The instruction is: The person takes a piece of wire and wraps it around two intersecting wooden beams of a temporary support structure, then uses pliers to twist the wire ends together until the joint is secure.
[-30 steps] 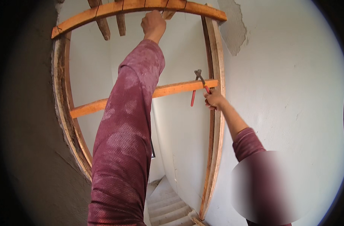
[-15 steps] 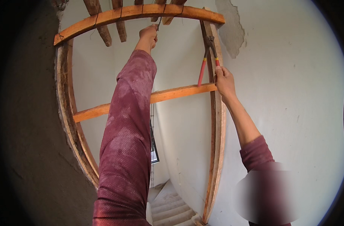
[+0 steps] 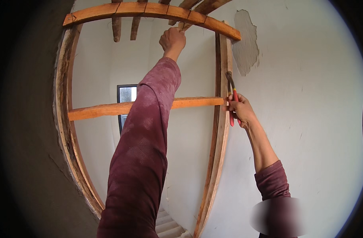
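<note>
My left hand (image 3: 172, 41) is raised to the underside of the top wooden beam (image 3: 145, 9). Its fingers are closed, and whatever they grip is hidden against the beam and the wood above. Dark wire ties are wrapped around this beam in several places. Beside the right wooden post (image 3: 222, 59), my right hand (image 3: 241, 110) is closed around a pair of pincers (image 3: 233, 88) with red handles and yellow bands. The pincers' dark head points up, and their handles lie close together.
A wooden crossbar (image 3: 98, 111) spans the frame at mid height, behind my left forearm. Rough poles (image 3: 116, 29) hang over the top beam. Beyond are a small dark-framed window (image 3: 127, 94) and pale stairs (image 3: 167, 226). The white wall (image 3: 300, 99) at right has a bare plaster patch (image 3: 245, 43).
My left hand has moved right along the top beam, up close to its underside. My right hand has come lower, and the pincers' spread handles are now closed together. The view has shifted.
</note>
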Demonstrator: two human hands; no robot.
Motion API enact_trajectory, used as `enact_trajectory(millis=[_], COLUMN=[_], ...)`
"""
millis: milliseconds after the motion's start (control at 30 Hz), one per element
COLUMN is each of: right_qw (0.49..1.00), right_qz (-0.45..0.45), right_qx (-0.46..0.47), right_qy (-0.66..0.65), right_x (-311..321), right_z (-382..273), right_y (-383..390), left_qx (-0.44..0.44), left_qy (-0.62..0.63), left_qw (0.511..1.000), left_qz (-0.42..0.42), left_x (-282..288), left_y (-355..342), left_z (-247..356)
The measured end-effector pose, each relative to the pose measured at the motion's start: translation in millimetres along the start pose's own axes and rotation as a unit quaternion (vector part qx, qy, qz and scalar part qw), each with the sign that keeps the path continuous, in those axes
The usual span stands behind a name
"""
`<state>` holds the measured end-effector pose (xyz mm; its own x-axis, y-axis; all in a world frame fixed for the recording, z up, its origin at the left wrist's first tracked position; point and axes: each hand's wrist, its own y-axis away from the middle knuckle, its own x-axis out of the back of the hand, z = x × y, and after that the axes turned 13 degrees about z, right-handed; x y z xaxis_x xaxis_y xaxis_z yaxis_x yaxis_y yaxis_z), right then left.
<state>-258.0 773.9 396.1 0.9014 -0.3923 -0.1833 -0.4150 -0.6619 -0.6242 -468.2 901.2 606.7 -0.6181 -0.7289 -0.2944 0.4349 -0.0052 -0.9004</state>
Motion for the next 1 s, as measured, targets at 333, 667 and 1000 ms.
enact_trajectory(millis=[333, 667, 1000], right_qw=[0.966, 0.965, 0.938], right_qz=[-0.011, -0.017, 0.047], right_qx=[0.167, 0.182, 0.268], right_qy=[0.196, 0.188, 0.216], right_x=[-101, -144, -159], right_z=[-80, -85, -68], right_y=[-70, -94, -109], left_qx=[0.004, -0.026, -0.027], left_qy=[0.077, 0.081, 0.069], left_qw=[0.997, 0.996, 0.997], left_qz=[-0.003, -0.020, 0.003], left_x=[-4, 0, -2], left_y=[8, 5, 7], left_z=[-13, -20, -22])
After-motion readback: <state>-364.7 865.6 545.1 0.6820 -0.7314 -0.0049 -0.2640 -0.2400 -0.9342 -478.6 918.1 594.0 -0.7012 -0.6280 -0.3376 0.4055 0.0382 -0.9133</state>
